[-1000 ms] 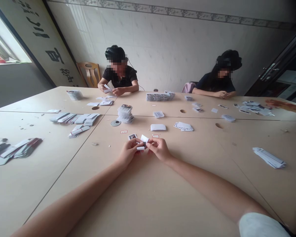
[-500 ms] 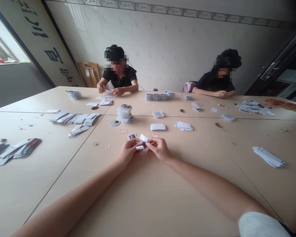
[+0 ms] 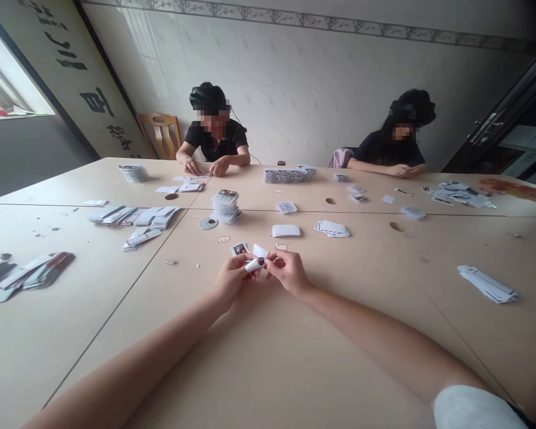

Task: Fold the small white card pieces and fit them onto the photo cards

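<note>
Between my two hands, just above the table, is a small curled white paper piece (image 3: 254,265) with a dark printed patch. My left hand (image 3: 232,275) is closed, its thumb and fingers pinching the paper from the left. From the right, my right hand (image 3: 289,271) pinches the same piece near the dark patch. A white flap stands up behind the fingertips. Right behind my left fingers lies a small printed card (image 3: 240,249). A small red-edged label (image 3: 281,246) lies behind my right hand. Fine detail of the held piece is too small to read.
Beyond my hands are a white card stack (image 3: 286,230), outlined cards (image 3: 332,229) and a tall clear-packed stack (image 3: 226,207) beside a disc (image 3: 208,223). Paper strips (image 3: 134,215) lie left, more strips (image 3: 486,283) right. Two people sit across the table (image 3: 268,357).
The white curled part near my left fingers has tilted upward and shows more of its face. My hands stay in nearly the same place. Across the table, one person's hands have lowered to the tabletop.
</note>
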The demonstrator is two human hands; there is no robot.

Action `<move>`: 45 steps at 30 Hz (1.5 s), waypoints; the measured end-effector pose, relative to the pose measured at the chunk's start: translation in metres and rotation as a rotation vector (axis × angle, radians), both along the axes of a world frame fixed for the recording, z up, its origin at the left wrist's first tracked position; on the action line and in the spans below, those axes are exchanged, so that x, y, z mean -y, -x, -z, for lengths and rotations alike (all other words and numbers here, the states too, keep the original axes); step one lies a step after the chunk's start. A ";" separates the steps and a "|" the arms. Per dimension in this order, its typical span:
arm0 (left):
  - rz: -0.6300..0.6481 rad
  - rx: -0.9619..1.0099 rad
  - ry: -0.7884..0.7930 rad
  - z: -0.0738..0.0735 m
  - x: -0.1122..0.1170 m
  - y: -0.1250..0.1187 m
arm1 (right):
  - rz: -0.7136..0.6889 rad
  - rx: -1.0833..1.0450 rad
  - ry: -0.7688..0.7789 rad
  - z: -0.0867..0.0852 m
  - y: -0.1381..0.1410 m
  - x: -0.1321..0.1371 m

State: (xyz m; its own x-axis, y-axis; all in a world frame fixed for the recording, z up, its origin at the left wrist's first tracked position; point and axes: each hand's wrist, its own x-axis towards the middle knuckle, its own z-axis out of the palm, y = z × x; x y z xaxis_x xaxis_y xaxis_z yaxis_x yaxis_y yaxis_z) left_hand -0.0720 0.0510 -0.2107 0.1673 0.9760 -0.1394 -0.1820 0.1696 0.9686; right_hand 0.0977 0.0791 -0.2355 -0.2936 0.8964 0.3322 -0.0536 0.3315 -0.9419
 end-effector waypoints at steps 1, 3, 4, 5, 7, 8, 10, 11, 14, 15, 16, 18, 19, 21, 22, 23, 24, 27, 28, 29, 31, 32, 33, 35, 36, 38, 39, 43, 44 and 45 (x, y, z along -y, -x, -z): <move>-0.003 0.025 0.013 0.000 0.000 0.000 | 0.008 0.006 -0.013 0.000 0.000 0.000; -0.004 0.069 0.039 0.000 0.001 -0.001 | 0.017 0.013 -0.022 -0.001 0.000 0.001; -0.001 0.088 0.049 0.000 0.000 -0.001 | 0.017 0.015 -0.023 -0.001 0.000 0.001; 0.004 0.104 0.057 0.000 0.000 -0.001 | 0.017 0.018 -0.024 -0.001 0.000 0.001; 0.014 0.131 0.074 -0.001 0.000 -0.001 | 0.023 0.035 -0.030 -0.002 0.000 0.002; 0.018 0.141 0.080 -0.001 -0.001 -0.001 | 0.030 0.045 -0.034 -0.002 0.000 0.002; 0.017 0.156 0.096 -0.002 -0.001 -0.001 | 0.047 0.062 -0.037 -0.002 0.000 0.002; 0.014 0.160 0.104 -0.002 -0.001 -0.001 | 0.053 0.065 -0.037 -0.001 0.000 0.002; -0.001 0.161 0.124 -0.003 -0.001 0.000 | 0.066 0.054 -0.025 0.000 0.000 0.001; -0.003 0.162 0.127 -0.004 -0.001 0.000 | 0.069 0.048 -0.019 0.001 0.000 0.000; 0.001 0.164 0.130 -0.004 -0.001 0.000 | 0.072 0.041 -0.014 0.002 0.000 -0.001; 0.004 0.169 0.130 -0.005 -0.001 0.000 | 0.074 0.031 -0.005 0.003 -0.001 -0.001; 0.004 0.171 0.129 -0.005 -0.001 0.000 | 0.073 0.027 -0.002 0.003 -0.001 -0.002; -0.001 0.174 0.118 -0.005 -0.001 0.000 | 0.074 0.015 0.010 0.003 -0.001 -0.002; -0.006 0.175 0.107 -0.004 -0.001 -0.001 | 0.074 0.005 0.020 0.003 -0.001 -0.002; -0.009 0.173 0.094 -0.004 -0.001 -0.001 | 0.073 -0.006 0.035 0.002 -0.001 -0.003; -0.010 0.168 0.079 -0.003 -0.001 -0.002 | 0.072 -0.017 0.051 0.002 -0.001 -0.004; -0.018 0.144 0.047 -0.001 0.001 -0.004 | 0.080 -0.050 0.101 0.000 -0.001 -0.006; -0.019 0.134 0.038 -0.001 0.001 -0.004 | 0.089 -0.063 0.119 0.000 -0.002 -0.007; -0.021 0.123 0.029 -0.001 0.002 -0.004 | 0.102 -0.080 0.139 0.000 -0.002 -0.008; -0.018 0.101 0.008 0.000 0.003 -0.004 | 0.131 -0.114 0.179 0.000 -0.002 -0.010; -0.017 0.093 -0.004 0.000 0.003 -0.004 | 0.148 -0.128 0.197 0.000 -0.002 -0.011; -0.019 0.088 -0.012 0.000 0.004 -0.004 | 0.162 -0.138 0.211 0.000 -0.002 -0.011; -0.028 0.082 -0.022 0.001 0.003 -0.004 | 0.179 -0.149 0.224 0.001 -0.001 -0.012; -0.034 0.077 -0.025 0.001 0.003 -0.004 | 0.182 -0.149 0.226 0.001 -0.001 -0.013; -0.047 0.058 -0.029 0.003 0.002 -0.004 | 0.183 -0.151 0.226 0.002 -0.001 -0.013; -0.051 0.044 -0.034 0.003 0.002 -0.004 | 0.182 -0.153 0.226 0.002 -0.001 -0.013; -0.053 -0.021 -0.075 0.004 0.002 -0.005 | 0.183 -0.159 0.228 0.001 0.000 -0.012; -0.055 -0.035 -0.087 0.004 0.003 -0.005 | 0.184 -0.159 0.231 0.000 0.000 -0.012; -0.061 -0.048 -0.099 0.004 0.003 -0.006 | 0.184 -0.162 0.234 0.000 0.000 -0.012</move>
State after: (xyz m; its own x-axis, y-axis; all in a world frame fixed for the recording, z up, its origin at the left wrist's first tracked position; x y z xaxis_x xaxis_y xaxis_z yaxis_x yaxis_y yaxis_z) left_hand -0.0665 0.0483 -0.2143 0.1022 0.9936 -0.0485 -0.1425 0.0629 0.9878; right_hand 0.0980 0.0914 -0.2357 -0.0799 0.9868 0.1406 -0.1681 0.1257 -0.9777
